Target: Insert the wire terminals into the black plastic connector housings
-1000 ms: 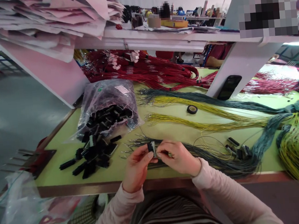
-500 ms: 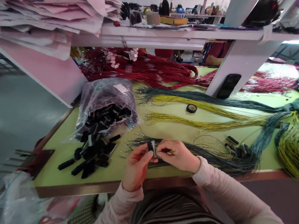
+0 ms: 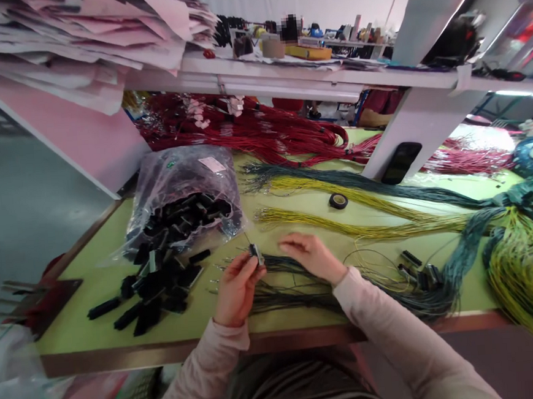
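My left hand [image 3: 235, 291] pinches a small black and grey connector [image 3: 256, 255] between thumb and fingers, just above the table. A thin dark wire rises near its top. My right hand [image 3: 311, 256] hovers to the right, apart from the connector, its fingers loosely stretched toward the left with nothing visible in them. Beneath both hands a bundle of dark grey wires [image 3: 295, 271] with bare metal ends runs across the table. Left of my left hand lies a heap of black connectors [image 3: 163, 287], spilling out of a clear plastic bag [image 3: 185, 163].
Yellow wires [image 3: 342, 221] and a roll of black tape [image 3: 338, 201] lie beyond my hands. Red wire bundles [image 3: 261, 126] fill the back under a shelf [image 3: 280, 78]. A phone [image 3: 401, 163] leans on the shelf's post. A few connectors [image 3: 422, 273] sit at right.
My right hand has drawn away from the connector, upward and to the right. My left hand has shifted slightly left with the connector, which is now tilted. The camera view has shifted somewhat.
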The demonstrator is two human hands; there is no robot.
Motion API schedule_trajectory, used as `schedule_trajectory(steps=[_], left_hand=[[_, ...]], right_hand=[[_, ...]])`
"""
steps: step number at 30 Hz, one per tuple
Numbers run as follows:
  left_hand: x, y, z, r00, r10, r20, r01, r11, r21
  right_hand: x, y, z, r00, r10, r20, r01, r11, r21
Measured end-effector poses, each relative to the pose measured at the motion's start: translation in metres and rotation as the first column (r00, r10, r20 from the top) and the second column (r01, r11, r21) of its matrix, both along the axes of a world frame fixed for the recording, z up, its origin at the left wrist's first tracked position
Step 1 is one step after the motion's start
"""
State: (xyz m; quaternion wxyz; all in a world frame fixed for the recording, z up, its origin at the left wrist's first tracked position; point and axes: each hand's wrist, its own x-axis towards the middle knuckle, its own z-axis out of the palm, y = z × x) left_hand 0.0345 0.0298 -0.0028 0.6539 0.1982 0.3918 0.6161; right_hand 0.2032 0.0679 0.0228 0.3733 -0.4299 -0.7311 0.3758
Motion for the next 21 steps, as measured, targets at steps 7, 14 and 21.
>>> schedule_trajectory(steps=[7, 14, 21], left_hand=[[-0.008, 0.01, -0.01, 1.0, 0.012, 0.025, -0.012, 1.0, -0.01], [-0.013, 0.007, -0.008, 0.993, -0.063, 0.102, 0.066, 0.997, -0.028], [-0.001, 0.003, -0.006, 0.985, -0.157, 0.07, 0.157, 0.988, -0.004]], right_hand=[[-0.029, 0.092, -0.024, 0.907, -0.044, 0.419, -0.095, 0.948, 0.305], [-0.02, 0.042, -0.013, 0.992, 0.061, 0.107, -0.082, 0.975, 0.207], [-0.002, 0.003, 0.009, 0.999, 0.032, 0.013, -0.034, 0.987, 0.158]])
